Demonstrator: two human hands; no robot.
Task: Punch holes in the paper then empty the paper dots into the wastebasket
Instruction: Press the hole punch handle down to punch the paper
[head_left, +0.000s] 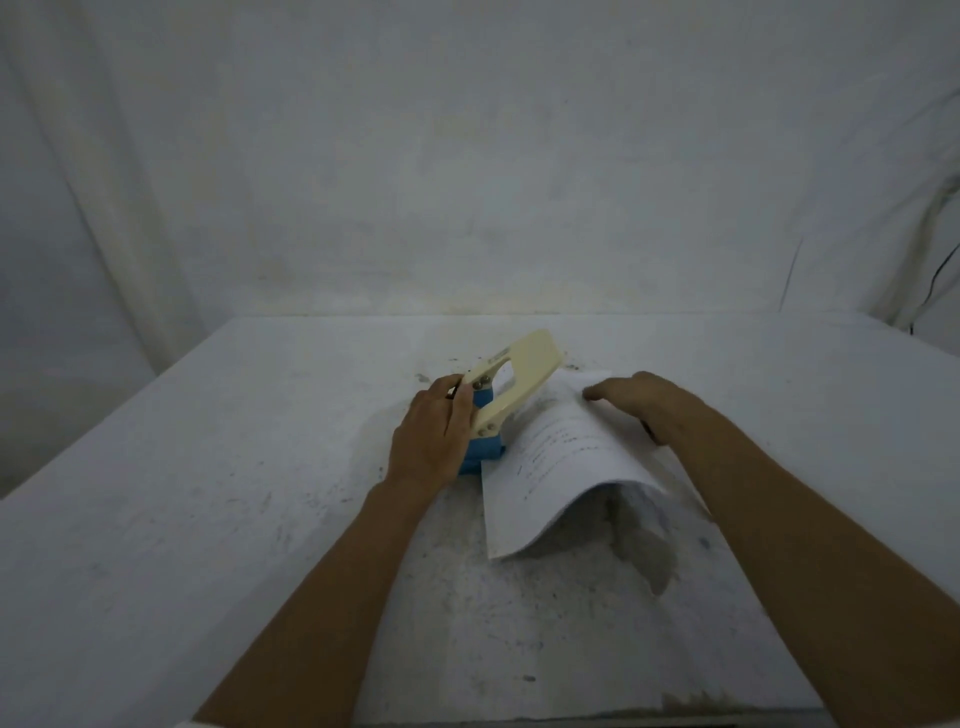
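Note:
A hole punch (506, 389) with a blue base and a raised cream lever stands on the white table (208, 493), just left of centre. My left hand (431, 436) wraps its left side. A printed sheet of paper (566, 467) lies to its right, its left edge at the punch's slot and its near part bowed up off the table. My right hand (634, 402) grips the sheet's far right part, fingers on top and thumb under it. No wastebasket shows in the head view.
The table top is stained and speckled with dark marks. A white cloth backdrop (467, 156) hangs behind the table's far edge. A dark cable (935, 280) runs down at the far right.

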